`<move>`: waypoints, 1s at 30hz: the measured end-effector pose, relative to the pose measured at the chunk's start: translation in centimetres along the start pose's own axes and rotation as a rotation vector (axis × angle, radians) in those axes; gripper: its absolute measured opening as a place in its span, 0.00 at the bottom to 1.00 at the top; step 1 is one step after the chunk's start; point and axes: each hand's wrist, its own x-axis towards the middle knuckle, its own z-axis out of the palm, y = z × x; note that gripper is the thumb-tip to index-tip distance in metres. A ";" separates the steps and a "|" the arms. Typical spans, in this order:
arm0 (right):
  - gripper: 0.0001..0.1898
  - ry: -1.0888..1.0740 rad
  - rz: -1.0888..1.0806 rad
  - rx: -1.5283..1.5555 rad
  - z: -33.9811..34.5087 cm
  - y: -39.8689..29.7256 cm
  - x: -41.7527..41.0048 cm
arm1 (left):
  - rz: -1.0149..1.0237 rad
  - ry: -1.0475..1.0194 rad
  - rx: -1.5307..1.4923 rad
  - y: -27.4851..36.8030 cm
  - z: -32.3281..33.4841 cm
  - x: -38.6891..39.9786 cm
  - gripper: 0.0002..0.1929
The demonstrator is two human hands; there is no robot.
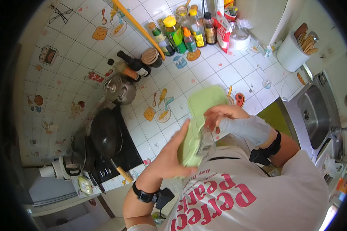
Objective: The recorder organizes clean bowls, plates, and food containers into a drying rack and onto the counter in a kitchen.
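Observation:
A clear food container point(206, 144) with a light green lid point(190, 147) is tilted on its side above the counter, close to my shirt. My left hand point(172, 156) grips it across the lid, thumb towards me and fingers along the far side. At its far right corner my right hand point(227, 115), with a pale grey wrap around hand and wrist, bends its fingers by the rim. Whether those fingertips pinch the edge is hard to see. Just beyond, another light green lid point(207, 98) lies flat on the tiled counter point(196, 70); whether a box sits under it is hidden.
Sauce bottles point(175, 34) line the back wall. A steel pot point(122, 90) stands left, near a black wok point(105, 131) on the hob point(130, 150). Rightward are a white utensil holder point(292, 53) with chopsticks and a steel sink point(315, 112). A yellow pole point(140, 27) leans behind.

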 end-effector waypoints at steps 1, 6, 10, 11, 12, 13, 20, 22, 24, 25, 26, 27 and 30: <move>0.24 0.052 0.106 0.318 0.0 0.3 -0.1 | 0.046 0.137 0.288 0.0 -0.3 1.1 0.61; 0.30 0.220 0.050 0.233 0.4 3.6 0.6 | -0.102 0.400 0.979 -0.7 2.9 7.0 0.60; 0.29 0.304 0.098 0.240 0.4 2.7 1.0 | -0.054 0.489 0.730 -1.6 2.8 7.3 0.56; 0.29 0.308 0.097 0.241 0.5 3.2 0.9 | 0.050 0.494 0.581 -2.3 2.0 6.9 0.55; 0.29 0.350 0.129 0.402 0.7 4.1 0.5 | 0.054 0.487 0.583 -2.9 0.9 6.3 0.55; 0.30 0.383 0.163 0.566 0.9 4.3 0.5 | -0.047 0.372 0.202 -3.5 -0.4 5.4 0.50; 0.29 0.039 0.439 0.286 4.8 0.8 2.0 | -0.034 0.220 -0.598 -7.5 0.7 0.9 0.35; 0.28 0.045 0.375 0.253 5.7 1.5 2.1 | -0.006 0.313 -0.644 -7.9 1.6 -1.0 0.31; 0.26 0.048 0.311 0.217 6.6 1.8 1.9 | 0.039 0.340 -0.622 -6.8 1.6 -2.5 0.30; 0.24 0.017 0.204 0.193 6.9 1.6 1.8 | 0.085 0.348 -0.587 -5.9 1.6 -3.3 0.28; 0.23 -0.013 0.097 0.170 7.1 1.6 1.8 | 0.059 0.368 -0.571 -5.6 1.7 -3.7 0.29; 0.23 -0.030 0.103 0.169 7.2 1.7 1.9 | 0.059 0.385 -0.578 -5.9 1.9 -4.1 0.29; 0.19 -0.122 -0.076 -0.039 7.3 2.2 2.2 | 0.147 0.448 -0.440 -6.7 2.9 -5.0 0.26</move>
